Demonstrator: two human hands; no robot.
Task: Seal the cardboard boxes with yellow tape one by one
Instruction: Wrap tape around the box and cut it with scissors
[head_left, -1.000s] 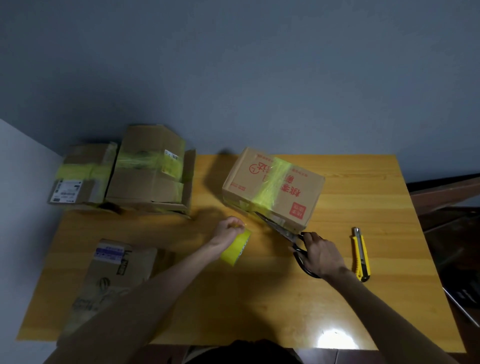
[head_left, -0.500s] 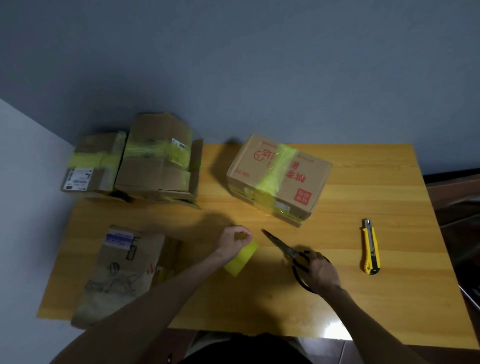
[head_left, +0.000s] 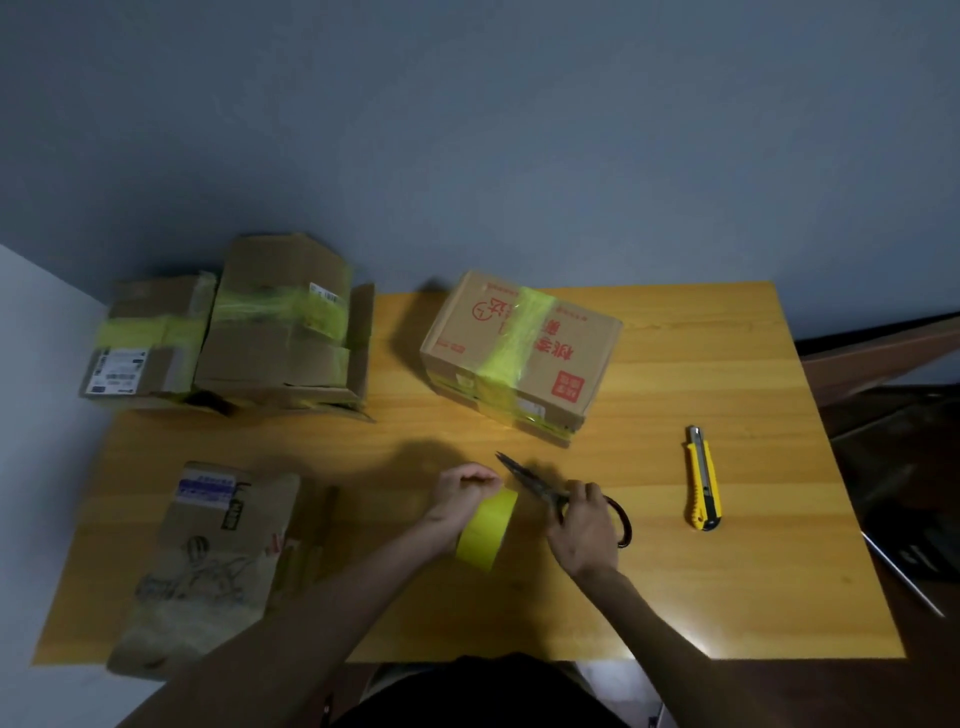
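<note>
My left hand (head_left: 462, 491) grips a roll of yellow tape (head_left: 488, 527) above the middle of the wooden table (head_left: 727, 587). Just to its right, my right hand (head_left: 582, 525) holds scissors (head_left: 540, 486) by the handles, blades pointing up-left toward the roll. Behind them stands a cardboard box with red print (head_left: 522, 353), a yellow tape strip running over its top and down its front. Two more taped boxes, a small box (head_left: 150, 340) and a bigger box (head_left: 283, 327), sit at the far left. A flat brown box (head_left: 208, 561) without yellow tape lies at the near left.
A yellow utility knife (head_left: 702, 478) lies on the right part of the table. A grey wall runs behind the table, and a white surface borders it on the left. Dark furniture and a thin metal rod (head_left: 904, 574) stand past the right edge.
Both hands have drawn back from the red-printed box toward me. The scissors, which reached the box's front a second ago, are now apart from it and beside the tape roll.
</note>
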